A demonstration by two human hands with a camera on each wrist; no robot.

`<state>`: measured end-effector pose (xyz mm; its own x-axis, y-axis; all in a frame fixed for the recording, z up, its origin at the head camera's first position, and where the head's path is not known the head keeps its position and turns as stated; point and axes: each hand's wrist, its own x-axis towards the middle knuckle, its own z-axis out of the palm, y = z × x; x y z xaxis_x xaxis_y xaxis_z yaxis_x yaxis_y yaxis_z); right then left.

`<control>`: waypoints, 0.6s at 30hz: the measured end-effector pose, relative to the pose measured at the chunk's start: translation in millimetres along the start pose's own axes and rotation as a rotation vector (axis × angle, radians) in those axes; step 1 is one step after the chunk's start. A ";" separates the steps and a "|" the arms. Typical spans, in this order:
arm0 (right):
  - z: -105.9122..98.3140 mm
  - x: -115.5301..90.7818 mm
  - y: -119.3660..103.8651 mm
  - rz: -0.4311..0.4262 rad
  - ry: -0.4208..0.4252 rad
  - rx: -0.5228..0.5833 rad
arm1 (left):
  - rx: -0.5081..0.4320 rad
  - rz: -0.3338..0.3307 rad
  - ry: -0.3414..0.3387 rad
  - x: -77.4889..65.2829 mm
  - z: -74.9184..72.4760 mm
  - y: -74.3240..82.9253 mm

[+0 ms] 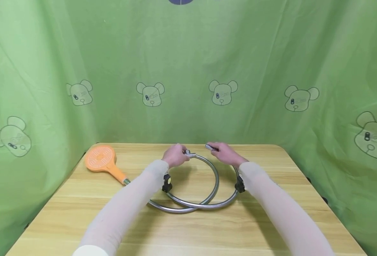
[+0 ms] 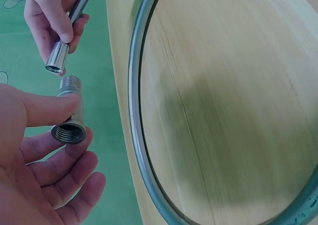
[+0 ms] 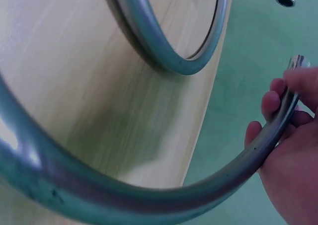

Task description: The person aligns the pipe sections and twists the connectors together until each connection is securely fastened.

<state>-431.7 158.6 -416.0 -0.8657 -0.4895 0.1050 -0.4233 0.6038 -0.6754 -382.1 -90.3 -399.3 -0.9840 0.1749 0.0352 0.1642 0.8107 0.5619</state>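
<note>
Inventory on one wooden table (image 1: 182, 234): one orange shower head (image 1: 101, 159) at the far left, one silver hose (image 1: 217, 181) running from its handle and looped across the middle, and one metal fitting (image 2: 75, 118) held up at the far edge. Six bear-face outlines showed on the green curtain (image 1: 188, 46) in the head view. Two hands were present. Left hand (image 1: 174, 155): thumb pressed on the fitting's side, forefinger behind, pinching it; the other three fingers were spread and half bent. Right hand (image 1: 225, 153): fingers and thumb curled round the hose just behind its chrome end sleeve (image 2: 57, 56). The fitting's outer thread was near the sleeve's mouth, apart from it. The hose's path beneath the left forearm was hidden.
</note>
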 end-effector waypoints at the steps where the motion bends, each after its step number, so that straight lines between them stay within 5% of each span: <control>1: 0.9 -0.1 -0.2 -0.001 0.004 -0.005 | 0.001 0.001 0.000 0.3 0.2 0.6; 18: 15.3 1.3 -10.4 -0.108 -0.064 -0.052 | -0.033 0.035 -0.010 5.9 3.4 1.7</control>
<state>-424.4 142.1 -420.0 -0.7963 -0.5914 0.1267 -0.5276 0.5767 -0.6237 -387.4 -86.0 -401.0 -0.9770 0.2080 0.0471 0.1955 0.7853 0.5874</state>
